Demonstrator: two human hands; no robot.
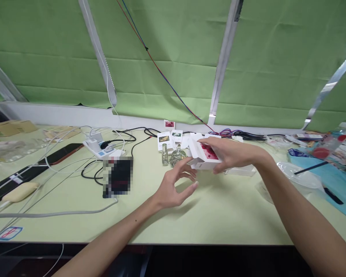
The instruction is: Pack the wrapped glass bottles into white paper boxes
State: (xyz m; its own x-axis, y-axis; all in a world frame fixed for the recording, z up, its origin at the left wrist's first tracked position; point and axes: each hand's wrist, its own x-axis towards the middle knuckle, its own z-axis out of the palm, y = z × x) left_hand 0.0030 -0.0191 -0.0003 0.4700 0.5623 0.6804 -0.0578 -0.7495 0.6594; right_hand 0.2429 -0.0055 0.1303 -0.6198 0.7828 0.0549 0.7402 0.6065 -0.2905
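My right hand (229, 153) grips a small white box (201, 164) with a red flower picture, tilted above the table, its flaps standing out at the left end. Just left of it is my left hand (173, 184), fingers curved and apart, holding nothing. Its fingertips are close to the box's open end; whether they touch it I cannot tell. Behind the left hand stand a round glass bottle (177, 156) and a slim glass bottle (164, 154). White cards or boxes with small pictures (164, 139) stand behind these bottles.
To the left lie a power strip (99, 148), tangled white and black cables, a blurred dark device (119, 177) and a yellowish mouse-like object (20, 191). At right are a clear plastic lid or bowl (298, 177) and a blue sheet (334, 184). Green blinds (173, 77) hang behind.
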